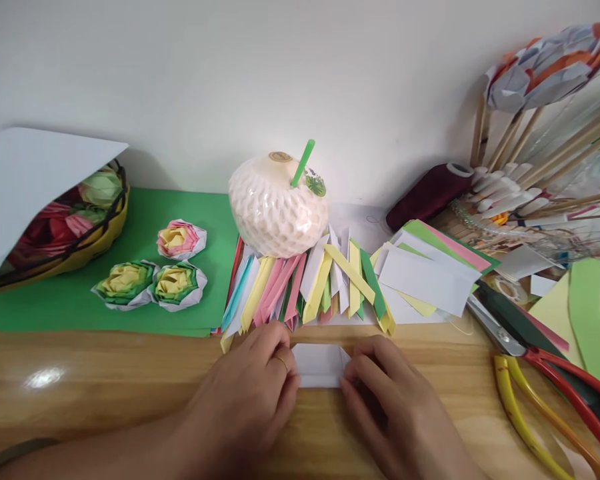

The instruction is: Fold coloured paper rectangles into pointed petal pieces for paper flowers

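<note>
A small folded white paper [319,366] lies on the wooden table [105,400], its upper corners turned in. Its left end is pinched by my left hand [260,387], which wears a thin ring. At the right end, my right hand [395,400] grips the paper with curled fingers. Just beyond the hands lies a row of folded paper strips [280,287] in pink, yellow, white, green and blue. Behind the strips stands a white textured round container [280,207] with a green straw.
Three paper flowers [177,283] sit on green sheets [180,207] at left, beside a basket [113,230] partly under white paper. At right are loose papers [425,273], red-handled scissors [510,340], yellow-handled tool [515,407], a dark thread spool [425,193] and sticks.
</note>
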`<state>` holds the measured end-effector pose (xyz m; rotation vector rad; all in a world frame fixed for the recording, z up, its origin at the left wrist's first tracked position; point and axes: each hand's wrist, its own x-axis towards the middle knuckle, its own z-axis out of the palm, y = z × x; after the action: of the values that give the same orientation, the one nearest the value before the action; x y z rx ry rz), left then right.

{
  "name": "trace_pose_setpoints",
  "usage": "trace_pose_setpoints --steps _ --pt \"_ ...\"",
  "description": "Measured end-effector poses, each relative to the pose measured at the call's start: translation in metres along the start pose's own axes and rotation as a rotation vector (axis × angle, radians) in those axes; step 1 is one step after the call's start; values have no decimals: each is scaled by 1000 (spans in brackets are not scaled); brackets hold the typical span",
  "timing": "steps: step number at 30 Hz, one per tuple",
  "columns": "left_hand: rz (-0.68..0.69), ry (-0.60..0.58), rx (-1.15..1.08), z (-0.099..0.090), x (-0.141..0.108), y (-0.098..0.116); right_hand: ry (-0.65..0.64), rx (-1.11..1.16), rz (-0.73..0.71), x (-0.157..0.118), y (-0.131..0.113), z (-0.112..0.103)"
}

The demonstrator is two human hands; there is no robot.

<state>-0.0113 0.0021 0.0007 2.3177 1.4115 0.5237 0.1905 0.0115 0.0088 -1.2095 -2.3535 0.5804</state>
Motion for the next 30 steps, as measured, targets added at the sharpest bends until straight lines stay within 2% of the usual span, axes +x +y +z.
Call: trace_pose_setpoints --steps 5,10,17,23,26,30 --pt "30 -20 79 2 2 -3 5 -59 -12 0 1 3" --pt "59 14 186 7 1 -7 13 -77 -22 0 1 3" --pt "46 5 204 11 -1 -8 9 -78 -13 -1 2 4" --pt "103 90 274 10 1 -7 -21 -56 -4 0 3 1" --pt "124 83 293 9 3 -6 -35 -8 10 -1 5 -1" --pt "117 58 302 7 3 -5 -77 -20 -92 -2 11 -6"
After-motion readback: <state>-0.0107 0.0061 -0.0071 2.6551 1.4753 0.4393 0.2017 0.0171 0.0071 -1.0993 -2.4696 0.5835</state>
